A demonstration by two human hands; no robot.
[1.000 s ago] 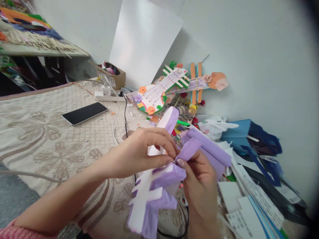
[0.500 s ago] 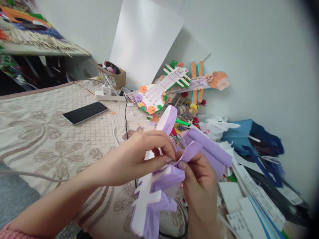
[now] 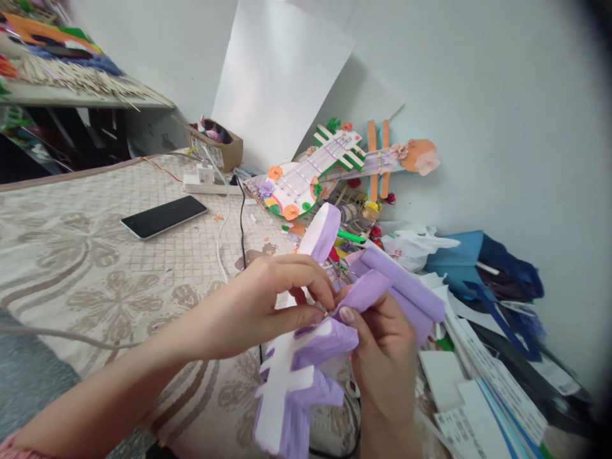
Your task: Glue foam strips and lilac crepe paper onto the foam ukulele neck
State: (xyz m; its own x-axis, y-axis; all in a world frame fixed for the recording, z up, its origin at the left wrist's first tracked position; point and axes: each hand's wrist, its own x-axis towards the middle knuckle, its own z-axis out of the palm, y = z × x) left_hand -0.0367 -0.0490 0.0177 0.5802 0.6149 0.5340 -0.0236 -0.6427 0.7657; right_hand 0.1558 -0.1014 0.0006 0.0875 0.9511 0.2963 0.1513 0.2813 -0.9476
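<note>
A white guitar-like cutout (image 3: 282, 376), its thick edges covered in purple crepe paper, slants up from the bottom of the view to a rounded end near the middle. My left hand (image 3: 282, 290) lies over its neck, thumb and fingers pinched at the edge where the purple paper strip (image 3: 366, 292) meets the cutout. The strip's loose end sticks up to the right. My right hand (image 3: 382, 344) grips this strip between thumb and fingers, close beside my left fingertips. Both hands hide part of the neck and the exact spot of the pinch.
A phone (image 3: 164, 217) lies left on the patterned tablecloth, with a power strip (image 3: 210, 183) and small box (image 3: 222, 146) behind. Decorated paper instruments (image 3: 306, 178) lean at the wall. A purple paper roll (image 3: 401, 284), blue bag (image 3: 454, 252) and cardboard pieces (image 3: 459, 401) crowd the right.
My fingers have shifted very slightly along the edge, and the strip's loose end has turned to show more of its face. The cutout's lower part has moved a little to the right.
</note>
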